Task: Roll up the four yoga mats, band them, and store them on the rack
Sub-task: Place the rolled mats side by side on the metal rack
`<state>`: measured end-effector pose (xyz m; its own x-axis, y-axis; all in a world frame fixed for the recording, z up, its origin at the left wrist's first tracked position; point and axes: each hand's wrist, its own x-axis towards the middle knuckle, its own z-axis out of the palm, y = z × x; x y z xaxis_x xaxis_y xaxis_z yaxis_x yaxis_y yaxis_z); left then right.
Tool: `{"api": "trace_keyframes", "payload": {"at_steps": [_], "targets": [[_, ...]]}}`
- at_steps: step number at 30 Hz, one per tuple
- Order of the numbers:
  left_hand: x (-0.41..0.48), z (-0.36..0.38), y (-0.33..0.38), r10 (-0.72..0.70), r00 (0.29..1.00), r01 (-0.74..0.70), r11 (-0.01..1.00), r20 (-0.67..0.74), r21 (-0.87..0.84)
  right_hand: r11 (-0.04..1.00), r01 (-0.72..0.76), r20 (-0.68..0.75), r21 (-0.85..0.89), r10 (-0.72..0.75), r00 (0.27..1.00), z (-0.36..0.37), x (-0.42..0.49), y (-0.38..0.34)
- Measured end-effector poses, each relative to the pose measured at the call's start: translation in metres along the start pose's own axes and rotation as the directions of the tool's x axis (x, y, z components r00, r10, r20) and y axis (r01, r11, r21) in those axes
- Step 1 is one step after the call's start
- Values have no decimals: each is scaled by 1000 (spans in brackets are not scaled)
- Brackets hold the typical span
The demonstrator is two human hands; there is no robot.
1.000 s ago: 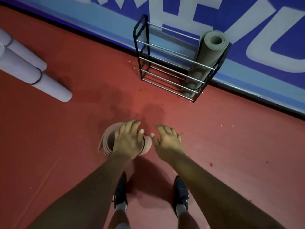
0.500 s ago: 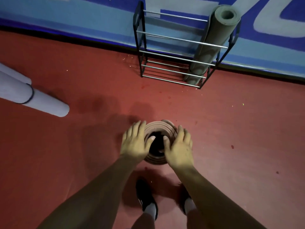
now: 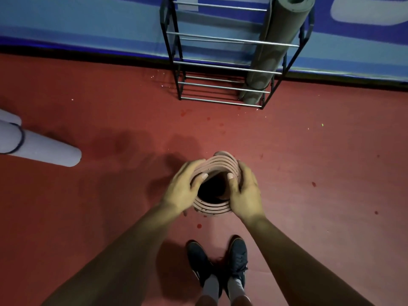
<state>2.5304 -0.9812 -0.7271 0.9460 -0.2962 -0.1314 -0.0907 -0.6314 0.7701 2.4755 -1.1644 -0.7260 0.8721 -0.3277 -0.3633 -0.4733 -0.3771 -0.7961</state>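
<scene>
Standing on red floor (image 3: 320,168), rack (image 3: 220,67) (against blue wall (image 3: 88,23)) holds grey mat (image 3: 278,36).

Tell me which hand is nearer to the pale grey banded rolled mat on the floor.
Left. The left hand grips the pink rolled mat on the side facing the pale grey banded mat; the right hand grips the opposite side, farther away.

Between the left hand (image 3: 183,191) and right hand (image 3: 246,195), the pink rolled mat (image 3: 212,209) looks like soft matt foam with a slightly rough coiled edge. Beyond the hands, the rack (image 3: 209,38) has a black painted frame and shiny metal rods. It holds a grey-green mat (image 3: 273,40) of matt, faintly embossed foam. To the left, the lavender mats (image 3: 48,149) look smooth and matt. The red floor (image 3: 110,206) is matt.
</scene>
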Motion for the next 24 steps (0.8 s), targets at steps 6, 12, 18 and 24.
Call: {"api": "trace_keyframes", "payload": {"at_steps": [6, 12, 18, 24], "targets": [[0, 22, 7, -107, 978, 76, 983, -181, -168, 961, -3, 37, 276, -8, 999, -5, 4, 10], [5, 51, 14, -212, 913, 116, 954, -349, -278, 945, 21, -9, 326, -19, 1000, 5, 10, 6], [14, 68, 27, -282, 879, 135, 921, -384, -366, 906, 14, 28, 423, -28, 999, 8, 19, 2], [26, 75, 36, -303, 882, 146, 904, -360, -402, 892, -11, 52, 451, -14, 999, -3, 31, 0]]}}
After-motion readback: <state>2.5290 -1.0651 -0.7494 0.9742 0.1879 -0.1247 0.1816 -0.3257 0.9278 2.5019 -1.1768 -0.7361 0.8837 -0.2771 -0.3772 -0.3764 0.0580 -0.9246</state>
